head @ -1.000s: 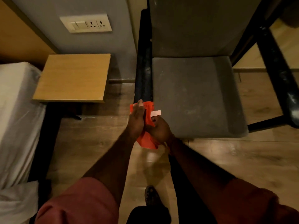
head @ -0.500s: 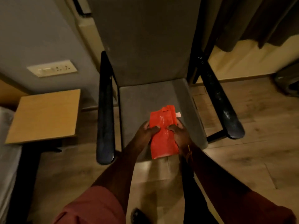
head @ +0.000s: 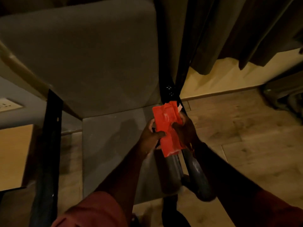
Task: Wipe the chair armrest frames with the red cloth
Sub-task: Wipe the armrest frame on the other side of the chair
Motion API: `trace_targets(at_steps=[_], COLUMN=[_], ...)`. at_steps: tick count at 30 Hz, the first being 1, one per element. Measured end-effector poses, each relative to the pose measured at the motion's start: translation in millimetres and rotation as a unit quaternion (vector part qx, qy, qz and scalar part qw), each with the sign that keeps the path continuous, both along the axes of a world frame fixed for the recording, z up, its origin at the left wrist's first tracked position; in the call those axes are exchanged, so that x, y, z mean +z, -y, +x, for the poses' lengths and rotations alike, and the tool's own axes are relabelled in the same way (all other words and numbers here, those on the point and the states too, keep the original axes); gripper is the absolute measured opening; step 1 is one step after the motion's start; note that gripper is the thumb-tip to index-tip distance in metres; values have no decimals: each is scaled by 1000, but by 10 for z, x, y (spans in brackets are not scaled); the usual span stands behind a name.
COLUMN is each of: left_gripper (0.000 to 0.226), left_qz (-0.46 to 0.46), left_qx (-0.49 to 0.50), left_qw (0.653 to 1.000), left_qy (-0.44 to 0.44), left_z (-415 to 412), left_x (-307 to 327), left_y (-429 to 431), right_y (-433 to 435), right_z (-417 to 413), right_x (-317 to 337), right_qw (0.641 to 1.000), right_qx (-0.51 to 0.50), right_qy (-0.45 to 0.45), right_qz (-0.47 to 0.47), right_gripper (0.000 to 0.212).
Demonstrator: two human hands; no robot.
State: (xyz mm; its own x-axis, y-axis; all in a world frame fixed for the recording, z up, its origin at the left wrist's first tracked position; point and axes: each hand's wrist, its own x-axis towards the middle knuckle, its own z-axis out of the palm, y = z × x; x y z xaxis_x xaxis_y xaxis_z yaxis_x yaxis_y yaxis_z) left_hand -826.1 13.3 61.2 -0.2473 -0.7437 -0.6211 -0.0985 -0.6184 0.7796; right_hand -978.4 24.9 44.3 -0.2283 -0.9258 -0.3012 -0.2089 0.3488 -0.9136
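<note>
The red cloth (head: 166, 126) is folded flat and lies over the chair's right armrest (head: 196, 179), a dark rounded bar running toward me. My left hand (head: 151, 136) grips the cloth's left edge with its thumb on top. On the cloth's right edge, my right hand (head: 186, 131) holds it against the armrest. Far left stands the chair's left armrest (head: 47, 161), black and untouched. The grey seat (head: 113, 148) and backrest (head: 91, 63) fill the middle of the view.
A dark curtain (head: 237, 33) hangs behind the chair at the right. A wooden side table (head: 11, 154) stands at the left under a wall socket plate (head: 8, 104). Wooden floor spreads to the right, with a dark object (head: 285, 97) at the far right.
Both hands carried the red cloth from the left armrest, across the seat, onto the right armrest. My view swung right and closer to the chair.
</note>
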Motion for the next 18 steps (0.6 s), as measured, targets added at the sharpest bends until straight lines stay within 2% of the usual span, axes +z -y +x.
trace_targets(at_steps=[3, 7, 10, 12, 14, 16, 18], left_gripper=[62, 65, 66, 57, 38, 26, 26], left_qz=[-11, -61, -63, -72, -82, -122, -150], left_qx=[-2, 8, -16, -25, 8, 19, -11], left_qw=[1000, 998, 998, 997, 994, 979, 963], left_qy=[4, 10, -9, 20, 74, 162, 222], left_z=[-265, -500, -556, -547, -491, -349, -158], left_x=[-119, -361, -584, -769, -1040, -1370, -1727], left_y=[373, 888, 1290, 1526, 1675, 1654, 1570], right_y=[377, 879, 1320, 1548, 1705, 1770, 1811], right_z=[-186, -359, -484, -474, -373, -245, -139], right_x=[-87, -257, -439, -534, -651, -789, -933], right_qw=[998, 990, 983, 951, 888, 851, 826], right_qx=[-18, -38, -33, -38, -12, 59, 114], right_qy=[-68, -125, -175, -307, -456, -522, -550], right_qz=[-3, -55, -37, 25, 51, 2, -46], right_gripper=[63, 57, 51, 63, 72, 73, 70])
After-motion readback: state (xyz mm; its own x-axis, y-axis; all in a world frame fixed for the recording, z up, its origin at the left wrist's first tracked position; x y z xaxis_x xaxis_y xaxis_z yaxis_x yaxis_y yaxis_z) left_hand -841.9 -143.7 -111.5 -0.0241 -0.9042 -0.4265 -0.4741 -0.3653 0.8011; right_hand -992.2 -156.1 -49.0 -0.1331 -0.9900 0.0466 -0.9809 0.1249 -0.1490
